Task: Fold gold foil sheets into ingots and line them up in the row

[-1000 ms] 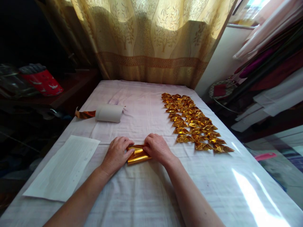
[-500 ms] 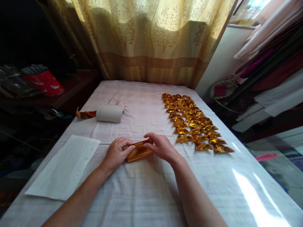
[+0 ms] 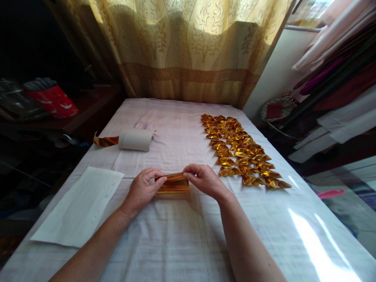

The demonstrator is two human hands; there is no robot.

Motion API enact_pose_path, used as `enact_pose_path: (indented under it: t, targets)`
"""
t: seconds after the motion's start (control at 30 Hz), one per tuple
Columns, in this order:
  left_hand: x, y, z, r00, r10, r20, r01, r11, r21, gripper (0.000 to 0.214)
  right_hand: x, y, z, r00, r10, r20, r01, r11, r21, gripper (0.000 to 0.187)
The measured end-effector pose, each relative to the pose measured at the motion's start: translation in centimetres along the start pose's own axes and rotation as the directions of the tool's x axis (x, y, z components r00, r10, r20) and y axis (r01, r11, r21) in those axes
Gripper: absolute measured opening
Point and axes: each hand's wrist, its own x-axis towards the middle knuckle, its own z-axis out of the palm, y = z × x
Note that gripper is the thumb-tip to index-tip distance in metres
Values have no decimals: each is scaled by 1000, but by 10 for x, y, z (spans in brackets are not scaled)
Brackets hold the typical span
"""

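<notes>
A sheet of gold foil paper (image 3: 173, 185), partly folded along its long edges, is held low over the cloth in front of me. My left hand (image 3: 146, 185) pinches its upper left corner between thumb and fingers. At the upper right corner, my right hand (image 3: 202, 179) has thumb and forefinger closed on the edge. Several folded gold foil pieces (image 3: 235, 150) lie in slanting rows to the right of my hands. Beyond my left hand, a pale grey curled sheet (image 3: 135, 140) lies with a strip of gold foil (image 3: 106, 141) sticking out of its left end.
A printed white paper sheet (image 3: 79, 207) lies at the left on the cloth-covered table (image 3: 176, 243). A red container (image 3: 54, 100) stands on a dark side surface. A gold curtain (image 3: 188, 47) hangs behind; clothes (image 3: 343, 94) hang at right.
My right hand has shifted slightly right to the foil's upper right corner. The foil has turned from slanted to nearly level, and its face shows more. The left hand stays on its corner.
</notes>
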Motion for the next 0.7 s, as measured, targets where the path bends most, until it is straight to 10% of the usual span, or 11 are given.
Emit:
enact_pose_path:
  t: [0.7]
  targets:
    - [13,4,4,980,-149,135,104,951,292,22,4,2,4,980,199,11,-192,958,-211,23]
